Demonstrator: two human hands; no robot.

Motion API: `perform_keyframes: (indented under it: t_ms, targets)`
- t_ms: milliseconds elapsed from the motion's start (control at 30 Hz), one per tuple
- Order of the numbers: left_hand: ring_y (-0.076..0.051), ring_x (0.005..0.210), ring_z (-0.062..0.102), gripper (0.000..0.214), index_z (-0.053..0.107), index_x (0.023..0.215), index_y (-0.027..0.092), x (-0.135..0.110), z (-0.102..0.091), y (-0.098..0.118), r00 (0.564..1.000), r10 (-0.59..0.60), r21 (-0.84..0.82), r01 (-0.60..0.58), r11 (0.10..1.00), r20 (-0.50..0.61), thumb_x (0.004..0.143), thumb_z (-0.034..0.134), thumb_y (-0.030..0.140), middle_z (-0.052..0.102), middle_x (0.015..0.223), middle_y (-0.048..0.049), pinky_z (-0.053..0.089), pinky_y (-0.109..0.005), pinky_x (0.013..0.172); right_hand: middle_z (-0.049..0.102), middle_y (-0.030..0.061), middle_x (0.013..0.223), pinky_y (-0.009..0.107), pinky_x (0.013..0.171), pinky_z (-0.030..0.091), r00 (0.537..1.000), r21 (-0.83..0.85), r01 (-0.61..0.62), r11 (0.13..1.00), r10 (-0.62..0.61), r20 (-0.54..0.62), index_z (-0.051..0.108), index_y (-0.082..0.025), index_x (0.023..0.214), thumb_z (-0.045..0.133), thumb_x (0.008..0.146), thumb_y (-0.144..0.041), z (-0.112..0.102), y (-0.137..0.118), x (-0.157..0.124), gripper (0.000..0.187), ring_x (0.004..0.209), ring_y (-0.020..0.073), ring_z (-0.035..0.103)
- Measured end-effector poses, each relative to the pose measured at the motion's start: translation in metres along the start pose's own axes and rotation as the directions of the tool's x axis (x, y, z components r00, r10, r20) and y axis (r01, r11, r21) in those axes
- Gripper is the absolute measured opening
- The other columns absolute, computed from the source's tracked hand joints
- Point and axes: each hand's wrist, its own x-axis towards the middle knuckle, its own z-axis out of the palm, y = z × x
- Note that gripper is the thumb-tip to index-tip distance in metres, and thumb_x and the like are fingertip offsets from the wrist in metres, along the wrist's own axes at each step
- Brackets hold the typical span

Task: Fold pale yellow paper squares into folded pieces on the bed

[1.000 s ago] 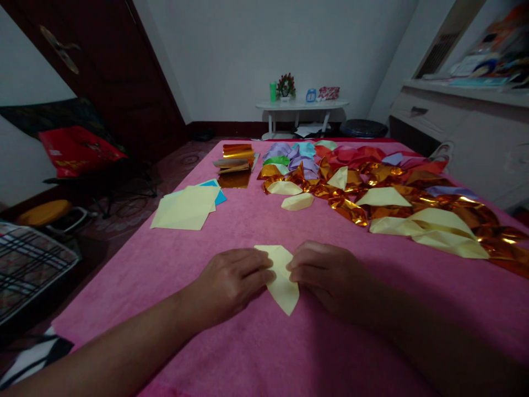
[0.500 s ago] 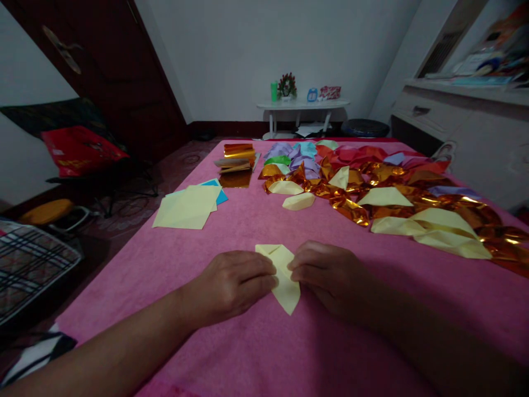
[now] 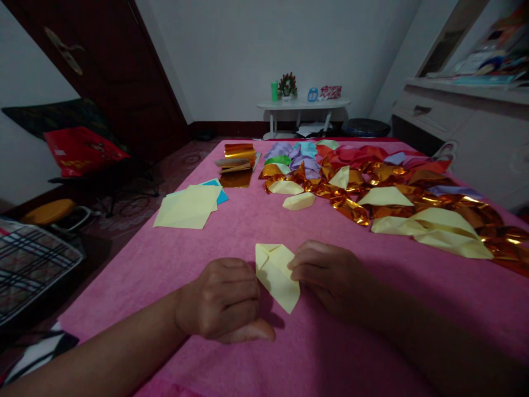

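A yellow folded paper (image 3: 278, 278) rests on the pink cloth, its pointed end toward me and a small crease line near its far edge. My right hand (image 3: 326, 278) pinches its right edge between thumb and fingers. At the left edge of the paper is my left hand (image 3: 229, 300), its fingers curled and its thumb sticking out below, apart from the sheet. The left fingertips are turned under and hidden; nothing shows in that hand.
Yellow and blue sheets (image 3: 188, 205) lie to the left. Behind them is a stack of gold foil paper (image 3: 235, 179). Folded yellow pieces (image 3: 298, 202), gold foil pieces (image 3: 351, 211) and coloured ones spread across the right side. A white side table (image 3: 303, 103) stands by the wall.
My left hand has let go of the paper's left side and drawn back a little toward me, its thumb now apart. My right hand keeps its place on the paper.
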Motion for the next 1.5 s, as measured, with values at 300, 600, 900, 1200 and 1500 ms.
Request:
perform_keyframes:
  t_ms: [300,600,900,1200,1500]
  targets:
    - [-0.012,0.063,0.061,0.017,0.062,0.075,0.014,0.011,-0.005,0.002,0.998,0.057,-0.106,-0.054,0.993,0.03,0.081,0.065,0.03,0.064,0.065,-0.0017,0.048,-0.025,0.058,0.064,0.0066,0.085,0.029,0.068,0.043,1.0,0.006,0.011,1.0,-0.011,0.004,0.061,-0.016,0.086,0.045,0.087,-0.009,-0.001,0.0,0.001,0.018,0.078,0.0165,0.054]
    - [-0.012,0.067,0.059,0.011,0.063,0.083,0.015,0.01,0.001,0.002,0.997,0.02,-0.064,-0.016,0.998,0.069,0.082,0.064,0.026,0.064,0.07,-0.0013,0.046,-0.026,0.06,0.064,0.0061,0.084,0.028,0.068,0.043,1.0,-0.005,0.004,1.0,-0.004,0.0,0.062,-0.017,0.086,0.046,0.087,-0.009,0.0,0.0,0.0,0.018,0.078,0.0164,0.055]
    - [-0.013,0.066,0.056,0.009,0.064,0.08,0.016,0.012,0.001,0.003,0.994,-0.014,-0.061,0.021,0.998,0.109,0.084,0.061,0.023,0.065,0.072,-0.0019,0.043,-0.028,0.061,0.064,0.0063,0.085,0.029,0.068,0.042,1.0,0.0,-0.007,1.0,0.007,0.017,0.061,-0.016,0.086,0.046,0.087,-0.009,0.001,0.0,0.0,0.017,0.078,0.0165,0.054]
    - [-0.015,0.07,0.058,0.007,0.064,0.083,0.015,0.01,0.004,0.003,0.997,-0.023,-0.038,0.026,0.999,0.08,0.083,0.062,0.021,0.065,0.074,-0.003,0.046,-0.029,0.064,0.064,0.0066,0.086,0.029,0.068,0.041,1.0,0.001,-0.009,1.0,0.009,0.014,0.061,-0.015,0.086,0.046,0.088,-0.009,0.0,0.0,-0.001,0.016,0.078,0.0165,0.054]
    - [-0.013,0.071,0.059,0.011,0.063,0.083,0.016,0.011,0.005,0.001,0.997,-0.034,0.021,0.032,0.999,0.063,0.087,0.055,0.022,0.063,0.073,-0.0033,0.048,-0.025,0.067,0.064,0.0067,0.086,0.029,0.067,0.041,1.0,0.008,-0.001,1.0,0.001,0.006,0.062,-0.015,0.085,0.047,0.087,-0.008,0.002,0.001,-0.001,0.016,0.078,0.0167,0.053]
